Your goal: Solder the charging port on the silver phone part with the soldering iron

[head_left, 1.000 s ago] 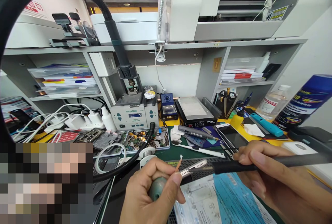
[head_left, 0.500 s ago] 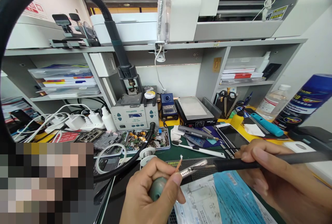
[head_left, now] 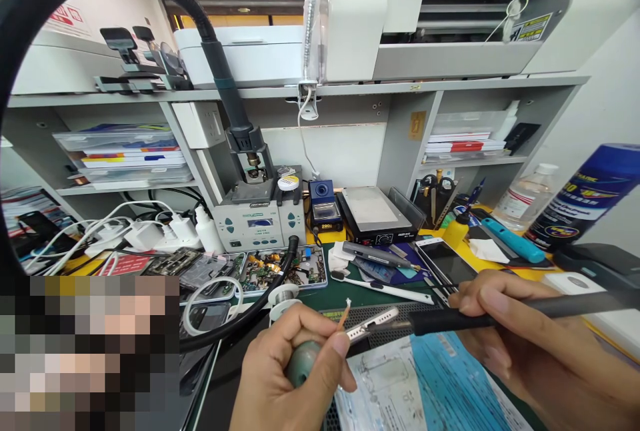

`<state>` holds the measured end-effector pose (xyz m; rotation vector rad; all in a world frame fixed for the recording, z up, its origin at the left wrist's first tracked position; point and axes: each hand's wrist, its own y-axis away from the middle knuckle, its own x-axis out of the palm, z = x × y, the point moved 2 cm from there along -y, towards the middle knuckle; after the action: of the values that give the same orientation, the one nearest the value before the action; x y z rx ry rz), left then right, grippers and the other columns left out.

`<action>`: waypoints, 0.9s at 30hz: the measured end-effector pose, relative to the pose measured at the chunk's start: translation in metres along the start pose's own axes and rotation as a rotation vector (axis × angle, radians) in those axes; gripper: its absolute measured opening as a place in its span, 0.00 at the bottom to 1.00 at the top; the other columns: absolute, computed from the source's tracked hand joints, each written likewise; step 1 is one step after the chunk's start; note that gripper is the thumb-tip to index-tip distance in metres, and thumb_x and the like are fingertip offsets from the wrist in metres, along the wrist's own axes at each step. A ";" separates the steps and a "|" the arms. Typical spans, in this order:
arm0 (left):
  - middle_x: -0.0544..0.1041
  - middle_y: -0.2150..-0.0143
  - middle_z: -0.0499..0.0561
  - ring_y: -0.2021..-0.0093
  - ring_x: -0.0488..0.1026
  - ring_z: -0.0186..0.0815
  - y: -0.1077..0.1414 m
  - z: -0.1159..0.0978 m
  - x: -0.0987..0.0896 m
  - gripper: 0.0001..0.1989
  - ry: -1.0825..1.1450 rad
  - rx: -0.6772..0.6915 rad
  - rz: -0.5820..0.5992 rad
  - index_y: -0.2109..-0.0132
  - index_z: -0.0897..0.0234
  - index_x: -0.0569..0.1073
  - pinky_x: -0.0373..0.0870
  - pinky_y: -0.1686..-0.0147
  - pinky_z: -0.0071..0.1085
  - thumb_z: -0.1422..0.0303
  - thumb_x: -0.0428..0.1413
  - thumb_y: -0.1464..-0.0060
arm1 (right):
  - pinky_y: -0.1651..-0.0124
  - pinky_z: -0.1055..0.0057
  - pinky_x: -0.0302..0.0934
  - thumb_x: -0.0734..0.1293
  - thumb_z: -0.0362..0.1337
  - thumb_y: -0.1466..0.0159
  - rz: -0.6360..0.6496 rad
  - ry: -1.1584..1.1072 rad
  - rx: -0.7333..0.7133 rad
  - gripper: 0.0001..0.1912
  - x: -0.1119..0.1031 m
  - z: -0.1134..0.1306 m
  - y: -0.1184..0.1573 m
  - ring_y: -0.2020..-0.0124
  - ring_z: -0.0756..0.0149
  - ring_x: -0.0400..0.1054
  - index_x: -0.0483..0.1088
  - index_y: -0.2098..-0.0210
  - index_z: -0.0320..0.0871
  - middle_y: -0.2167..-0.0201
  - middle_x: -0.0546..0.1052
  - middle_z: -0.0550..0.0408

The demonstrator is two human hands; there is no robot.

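Note:
My left hand (head_left: 295,368) is closed, thumb and forefinger pinching a small pale metal strip (head_left: 374,324) with holes along it. A thin copper-coloured braid (head_left: 344,316) with a whitish end sticks up from the same pinch. Inside the palm sits a rounded greenish spool-like piece (head_left: 303,363), partly hidden by my fingers. My right hand (head_left: 515,331) grips a soldering iron (head_left: 445,322) by its black sleeve. Its metal tip points left and lies at the strip; whether they touch I cannot tell.
Under my hands lie a blue and white packet (head_left: 435,378) and a dark perforated mat (head_left: 395,311). Behind are a white-handled brush (head_left: 385,286), a phone (head_left: 445,261), a tray of circuit boards (head_left: 305,268) and a soldering station (head_left: 260,224). A blurred-out patch covers the lower left.
The soldering iron and my right hand have shifted very slightly left. My left hand and what it holds are almost unmoved.

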<state>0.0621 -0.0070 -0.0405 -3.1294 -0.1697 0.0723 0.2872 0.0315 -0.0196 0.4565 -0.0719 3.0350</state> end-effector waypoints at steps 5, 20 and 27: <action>0.79 0.79 0.49 0.84 0.60 0.26 -0.001 0.001 0.000 0.15 0.005 0.016 -0.003 0.68 0.62 0.74 0.56 0.85 0.23 0.56 0.61 0.40 | 0.85 0.74 0.49 0.78 0.46 0.46 -0.021 -0.014 -0.003 0.13 0.000 -0.001 -0.001 0.88 0.72 0.56 0.79 0.77 0.44 0.91 0.63 0.57; 0.79 0.79 0.49 0.84 0.60 0.27 -0.001 -0.001 0.000 0.16 -0.010 -0.007 0.009 0.68 0.62 0.74 0.58 0.85 0.24 0.54 0.61 0.42 | 0.83 0.75 0.49 0.78 0.45 0.42 0.049 -0.054 -0.037 0.12 -0.006 -0.005 -0.005 0.87 0.74 0.58 0.81 0.74 0.44 0.90 0.66 0.58; 0.79 0.79 0.49 0.84 0.59 0.26 -0.001 0.001 0.000 0.16 0.015 -0.003 0.003 0.68 0.62 0.74 0.56 0.86 0.24 0.53 0.62 0.43 | 0.83 0.75 0.47 0.78 0.42 0.43 -0.023 -0.106 -0.097 0.09 0.000 -0.001 0.000 0.87 0.75 0.55 0.81 0.74 0.45 0.91 0.63 0.59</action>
<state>0.0618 -0.0056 -0.0416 -3.1327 -0.1659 0.0493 0.2865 0.0316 -0.0209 0.6055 -0.2167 2.9668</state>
